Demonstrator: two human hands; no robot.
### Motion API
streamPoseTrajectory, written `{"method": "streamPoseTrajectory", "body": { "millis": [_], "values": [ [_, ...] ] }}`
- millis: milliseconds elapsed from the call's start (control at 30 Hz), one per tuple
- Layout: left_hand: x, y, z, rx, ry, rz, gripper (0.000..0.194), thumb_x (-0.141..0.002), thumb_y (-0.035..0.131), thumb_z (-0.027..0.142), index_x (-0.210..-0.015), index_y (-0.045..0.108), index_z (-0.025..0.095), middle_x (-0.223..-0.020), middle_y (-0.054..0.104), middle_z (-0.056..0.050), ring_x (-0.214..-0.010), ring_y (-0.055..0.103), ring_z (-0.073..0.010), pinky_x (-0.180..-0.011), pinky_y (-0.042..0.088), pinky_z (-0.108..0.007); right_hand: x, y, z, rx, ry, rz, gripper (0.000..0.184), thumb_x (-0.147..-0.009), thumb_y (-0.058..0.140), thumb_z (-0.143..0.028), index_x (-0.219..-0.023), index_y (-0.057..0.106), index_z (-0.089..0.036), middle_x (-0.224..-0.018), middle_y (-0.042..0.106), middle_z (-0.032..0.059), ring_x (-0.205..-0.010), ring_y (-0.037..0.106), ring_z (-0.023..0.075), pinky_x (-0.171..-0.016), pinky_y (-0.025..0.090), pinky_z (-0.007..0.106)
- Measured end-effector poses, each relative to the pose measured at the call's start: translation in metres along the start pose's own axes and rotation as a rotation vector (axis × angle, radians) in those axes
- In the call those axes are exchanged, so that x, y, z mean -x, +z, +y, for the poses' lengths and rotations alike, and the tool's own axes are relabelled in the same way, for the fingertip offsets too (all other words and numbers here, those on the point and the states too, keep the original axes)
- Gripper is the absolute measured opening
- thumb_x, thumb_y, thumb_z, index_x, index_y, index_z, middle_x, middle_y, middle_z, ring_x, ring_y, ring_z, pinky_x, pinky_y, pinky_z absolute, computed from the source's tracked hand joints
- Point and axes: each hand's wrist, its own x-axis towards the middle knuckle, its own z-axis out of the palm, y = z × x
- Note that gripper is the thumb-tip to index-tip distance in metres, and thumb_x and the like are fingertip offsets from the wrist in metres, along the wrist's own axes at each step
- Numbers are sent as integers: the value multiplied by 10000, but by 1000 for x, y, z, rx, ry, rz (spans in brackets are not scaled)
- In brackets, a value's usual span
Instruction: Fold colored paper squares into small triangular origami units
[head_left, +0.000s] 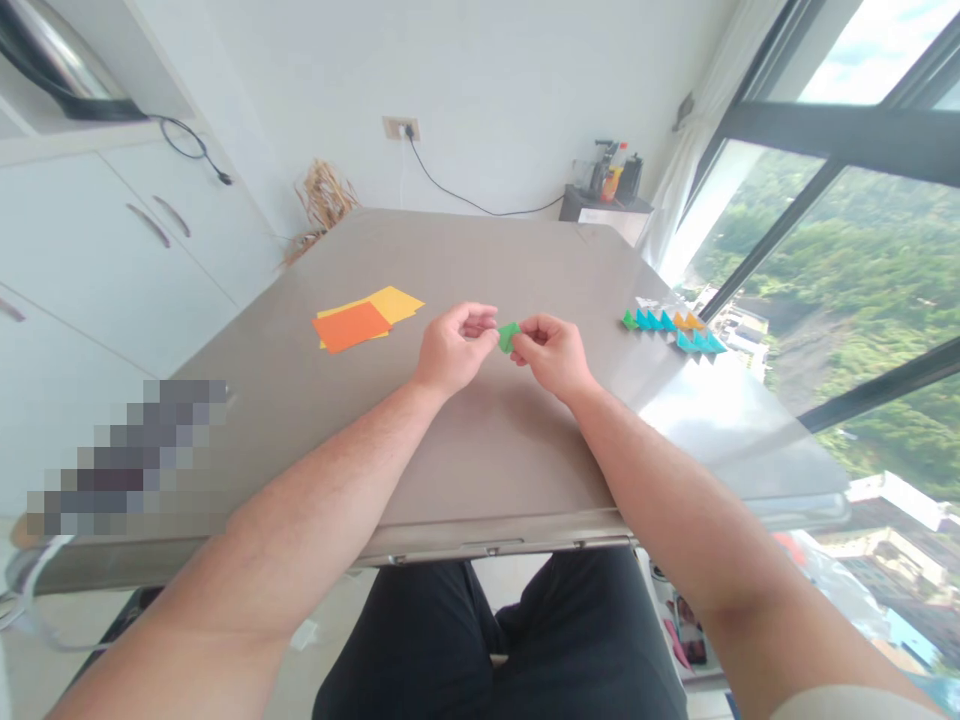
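The right hand (551, 352) pinches the green folded paper (508, 337) between thumb and fingers above the middle of the table (495, 470); the left hand (456, 348) is loosely curled at its left edge, and whether those fingers grip it cannot be told. An orange sheet (351, 327) overlaps yellow sheets (397, 303) left of the hands; teal, green and orange folded pieces (666, 321) line the table's right side, near the window (847, 240).

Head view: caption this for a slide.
Right hand pinches a small green paper piece, left hand at its edge, orange sheet to the left.
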Motion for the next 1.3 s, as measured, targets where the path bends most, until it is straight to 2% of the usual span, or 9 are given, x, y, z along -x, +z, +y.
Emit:
{"method": "streamPoseTrajectory", "body": {
  "millis": [100, 167, 367, 633, 733, 900, 1167, 1300],
  "values": [
    [0, 1, 0, 124, -84, -96, 168, -751, 716, 273, -888, 732, 177, -787, 740, -46, -698, 688, -168, -674, 567, -288, 1, -1, -2, 11, -6, -35, 78, -755, 630, -265, -797, 625, -200, -678, 694, 2, -614, 665, 146, -599, 534, 273],
    [1, 3, 1, 153, -103, -124, 127, -741, 729, 272, -820, 705, 176, -738, 726, -36, -651, 681, -164, -643, 565, -289, 1, -1, -3, 35, -9, -52, 90, -766, 639, -278, -811, 616, -204, -687, 695, 0, -620, 671, 145, -589, 528, 264],
    [3, 3, 6, 167, -154, -144, 97, -763, 699, 240, -790, 623, 186, -636, 688, -16, -583, 695, -177, -592, 570, -295, 3, -2, -5, 95, -40, -86, 103, -807, 636, -304, -811, 596, -209, -661, 681, -15, -554, 648, 125, -519, 477, 236],
    [0, 0, 8, 316, -221, -151, 140, -693, 741, 201, -794, 650, 168, -590, 680, -19, -551, 689, -185, -584, 578, -319, 2, -4, -7, -74, -19, -118, 198, -772, 685, -349, -884, 641, -192, -646, 674, -19, -546, 634, 124, -556, 516, 263],
    [-1, -1, 8, 353, -271, -154, 158, -670, 743, 185, -793, 647, 165, -618, 698, -26, -557, 696, -187, -585, 579, -323, 1, -5, -6, -129, -4, -142, 218, -742, 682, -320, -918, 654, -194, -655, 678, -25, -571, 647, 129, -603, 545, 284],
    [-3, -2, 8, 414, -349, -170, 144, -652, 707, 153, -785, 651, 162, -628, 707, -32, -569, 710, -199, -607, 594, -347, 0, -6, -3, -146, -10, -131, 204, -725, 662, -288, -904, 669, -190, -631, 663, -32, -569, 652, 133, -593, 545, 284],
    [-2, -2, 7, 423, -333, -182, 208, -638, 729, 168, -841, 683, 151, -691, 733, -47, -607, 720, -193, -654, 603, -353, -1, -6, -2, -141, 7, -103, 211, -722, 671, -302, -902, 667, -192, -623, 654, -32, -568, 648, 137, -601, 552, 292],
    [0, 1, 8, 367, -271, -107, 194, -653, 738, 201, -838, 694, 159, -692, 733, -36, -613, 713, -180, -619, 581, -308, 1, -4, -3, -135, -44, -110, 202, -729, 649, -272, -914, 679, -196, -659, 678, -21, -612, 662, 137, -625, 552, 286]
  ]
}}
